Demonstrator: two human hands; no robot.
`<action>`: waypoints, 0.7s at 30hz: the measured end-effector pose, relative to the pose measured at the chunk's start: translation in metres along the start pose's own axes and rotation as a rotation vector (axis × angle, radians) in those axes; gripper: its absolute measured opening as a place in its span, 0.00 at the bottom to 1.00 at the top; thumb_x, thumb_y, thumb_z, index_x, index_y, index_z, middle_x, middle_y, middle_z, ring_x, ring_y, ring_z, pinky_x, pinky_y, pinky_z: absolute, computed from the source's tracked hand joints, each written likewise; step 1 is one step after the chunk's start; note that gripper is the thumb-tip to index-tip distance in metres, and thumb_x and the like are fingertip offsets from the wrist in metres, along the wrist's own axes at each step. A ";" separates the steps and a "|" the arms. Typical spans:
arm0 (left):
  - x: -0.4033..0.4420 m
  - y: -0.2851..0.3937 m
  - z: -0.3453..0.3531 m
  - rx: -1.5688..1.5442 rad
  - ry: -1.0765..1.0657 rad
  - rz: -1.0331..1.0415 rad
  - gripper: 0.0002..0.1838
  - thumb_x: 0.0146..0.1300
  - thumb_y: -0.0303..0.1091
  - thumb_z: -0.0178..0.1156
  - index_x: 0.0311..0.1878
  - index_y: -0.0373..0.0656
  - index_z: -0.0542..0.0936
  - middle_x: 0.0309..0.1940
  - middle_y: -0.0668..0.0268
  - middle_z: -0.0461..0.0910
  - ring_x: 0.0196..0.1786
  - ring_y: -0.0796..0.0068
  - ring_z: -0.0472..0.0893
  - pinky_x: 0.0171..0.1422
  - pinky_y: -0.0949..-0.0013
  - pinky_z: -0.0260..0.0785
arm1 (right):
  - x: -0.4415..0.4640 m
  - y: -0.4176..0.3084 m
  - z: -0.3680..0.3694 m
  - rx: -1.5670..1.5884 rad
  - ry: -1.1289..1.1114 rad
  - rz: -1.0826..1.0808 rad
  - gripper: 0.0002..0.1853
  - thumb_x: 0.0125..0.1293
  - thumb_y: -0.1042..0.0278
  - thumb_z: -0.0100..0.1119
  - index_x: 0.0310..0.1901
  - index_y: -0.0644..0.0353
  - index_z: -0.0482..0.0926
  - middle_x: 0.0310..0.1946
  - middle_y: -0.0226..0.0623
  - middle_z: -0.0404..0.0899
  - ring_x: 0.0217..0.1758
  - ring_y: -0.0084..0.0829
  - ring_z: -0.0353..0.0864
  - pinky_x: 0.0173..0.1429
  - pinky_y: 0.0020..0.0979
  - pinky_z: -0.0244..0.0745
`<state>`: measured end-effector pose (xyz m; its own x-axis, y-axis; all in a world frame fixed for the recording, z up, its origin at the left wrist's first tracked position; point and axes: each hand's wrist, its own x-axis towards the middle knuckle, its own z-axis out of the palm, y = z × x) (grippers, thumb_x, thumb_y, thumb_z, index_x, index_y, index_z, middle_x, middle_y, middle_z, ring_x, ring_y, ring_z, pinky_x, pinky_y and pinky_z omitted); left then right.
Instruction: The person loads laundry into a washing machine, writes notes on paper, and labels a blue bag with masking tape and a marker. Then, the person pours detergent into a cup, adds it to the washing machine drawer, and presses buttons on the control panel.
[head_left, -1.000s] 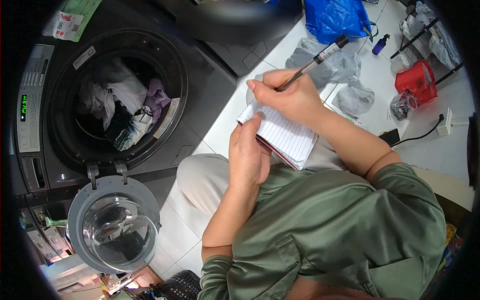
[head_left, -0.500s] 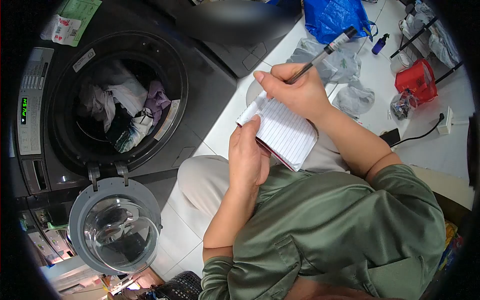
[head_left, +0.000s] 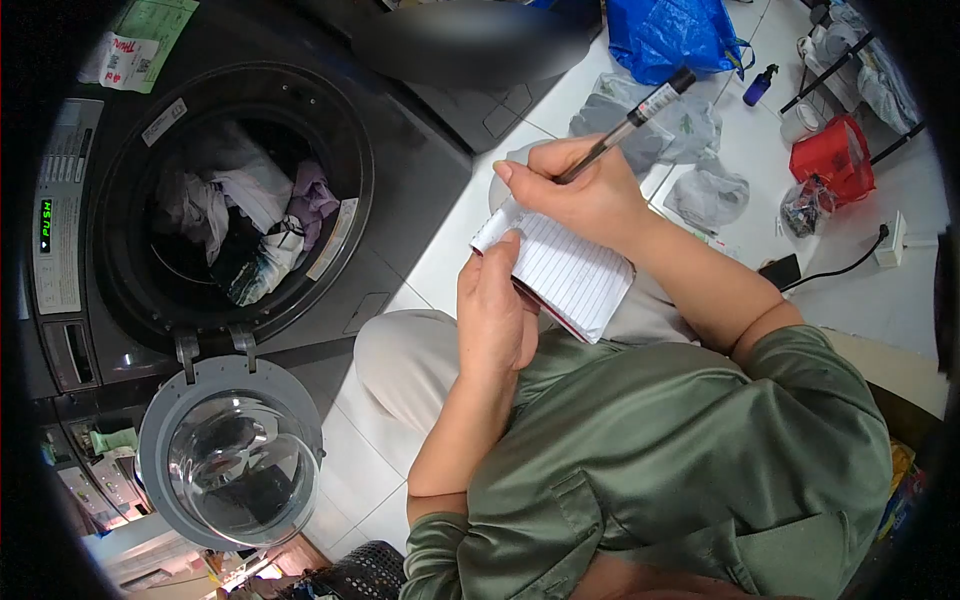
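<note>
A small lined notepad point(head_left: 575, 268) is gripped by my left hand point(head_left: 490, 305), its thumb lying on top of the page. Across the upper part of the page, my right hand point(head_left: 580, 190) is closed around a pen point(head_left: 630, 124) with a clear barrel and black cap on its upper end. The pen's tip is hidden behind my fingers. Left of my hands, a dark front-loading washing machine point(head_left: 415, 215) stands with its round glass door point(head_left: 240, 460) swung open. Inside its drum lie white, purple and dark clothes point(head_left: 255, 215).
On the white tiled floor are a blue bag point(head_left: 670, 40), clear plastic bags point(head_left: 710, 195), a small blue spray bottle point(head_left: 761, 86) and a red bag point(head_left: 832, 160). A black cable point(head_left: 845, 268) runs to a white power strip point(head_left: 889, 240). A dark basket point(head_left: 370, 572) sits at the bottom.
My right hand and the pen have shifted slightly left and down across the page. My left hand and the notepad have stayed nearly still.
</note>
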<state>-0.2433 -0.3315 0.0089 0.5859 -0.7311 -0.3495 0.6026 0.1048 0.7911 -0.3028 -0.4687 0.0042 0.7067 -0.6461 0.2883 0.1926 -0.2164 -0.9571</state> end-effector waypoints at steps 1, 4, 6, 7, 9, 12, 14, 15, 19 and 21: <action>0.000 -0.001 -0.001 -0.001 0.003 0.001 0.15 0.71 0.30 0.48 0.52 0.26 0.72 0.48 0.51 0.79 0.49 0.63 0.82 0.54 0.59 0.77 | 0.000 0.000 0.001 0.004 0.007 0.015 0.27 0.64 0.64 0.66 0.12 0.59 0.63 0.12 0.19 0.58 0.19 0.14 0.54 0.23 0.28 0.47; 0.001 -0.002 -0.002 -0.012 -0.007 0.007 0.15 0.71 0.30 0.48 0.52 0.26 0.72 0.48 0.51 0.79 0.49 0.63 0.82 0.54 0.59 0.77 | 0.000 0.000 0.002 -0.005 0.020 0.029 0.28 0.64 0.64 0.66 0.12 0.59 0.61 0.12 0.19 0.56 0.20 0.14 0.52 0.23 0.28 0.46; 0.001 -0.001 -0.001 -0.021 -0.013 0.004 0.15 0.71 0.30 0.48 0.52 0.26 0.72 0.48 0.51 0.79 0.49 0.62 0.82 0.55 0.59 0.77 | 0.001 0.004 0.001 -0.038 0.019 -0.007 0.27 0.65 0.65 0.66 0.12 0.59 0.61 0.12 0.19 0.55 0.20 0.14 0.51 0.23 0.28 0.45; 0.001 -0.001 0.000 -0.025 -0.012 0.000 0.15 0.71 0.30 0.48 0.53 0.26 0.72 0.48 0.51 0.79 0.49 0.62 0.82 0.55 0.59 0.77 | 0.000 0.004 0.003 -0.008 0.051 0.026 0.28 0.65 0.65 0.66 0.12 0.59 0.61 0.12 0.19 0.55 0.19 0.14 0.51 0.23 0.29 0.45; 0.001 0.000 0.001 -0.026 -0.013 -0.005 0.15 0.71 0.30 0.48 0.53 0.26 0.72 0.49 0.51 0.79 0.50 0.62 0.82 0.55 0.59 0.77 | 0.000 0.005 0.006 0.050 0.114 0.091 0.28 0.65 0.65 0.66 0.13 0.59 0.60 0.12 0.19 0.54 0.19 0.15 0.50 0.23 0.29 0.45; 0.001 -0.001 -0.001 -0.021 -0.007 -0.007 0.16 0.71 0.30 0.48 0.54 0.26 0.71 0.49 0.50 0.79 0.51 0.62 0.82 0.56 0.59 0.76 | 0.002 0.005 0.003 -0.019 0.053 -0.021 0.28 0.65 0.65 0.65 0.13 0.59 0.60 0.12 0.19 0.55 0.19 0.15 0.50 0.23 0.29 0.45; 0.000 0.000 0.001 -0.023 0.001 -0.009 0.16 0.71 0.30 0.48 0.54 0.26 0.71 0.49 0.50 0.79 0.51 0.61 0.82 0.56 0.59 0.76 | 0.002 0.004 0.002 -0.037 0.054 -0.036 0.28 0.65 0.66 0.65 0.13 0.59 0.60 0.12 0.19 0.55 0.19 0.15 0.50 0.23 0.29 0.45; 0.000 0.000 0.000 -0.017 0.005 -0.014 0.16 0.71 0.30 0.48 0.54 0.26 0.71 0.49 0.50 0.79 0.51 0.61 0.82 0.56 0.59 0.76 | 0.002 0.004 0.002 -0.046 0.054 -0.044 0.27 0.65 0.66 0.65 0.13 0.59 0.60 0.12 0.20 0.55 0.19 0.15 0.50 0.23 0.29 0.45; 0.001 -0.001 -0.001 -0.013 0.005 -0.005 0.16 0.71 0.30 0.48 0.54 0.26 0.71 0.49 0.50 0.79 0.51 0.62 0.82 0.56 0.59 0.76 | 0.001 0.006 0.001 -0.051 0.033 -0.042 0.27 0.65 0.65 0.65 0.13 0.60 0.63 0.12 0.20 0.56 0.19 0.15 0.51 0.23 0.29 0.46; 0.001 -0.001 -0.001 -0.017 0.003 -0.002 0.16 0.72 0.30 0.48 0.54 0.25 0.71 0.50 0.50 0.79 0.51 0.62 0.82 0.56 0.59 0.76 | 0.002 0.009 0.000 -0.104 0.029 -0.061 0.26 0.65 0.64 0.65 0.13 0.60 0.65 0.11 0.20 0.59 0.19 0.14 0.54 0.23 0.27 0.48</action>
<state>-0.2429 -0.3317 0.0071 0.5868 -0.7291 -0.3524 0.6125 0.1150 0.7820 -0.2998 -0.4720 -0.0040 0.6758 -0.6500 0.3476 0.1618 -0.3293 -0.9303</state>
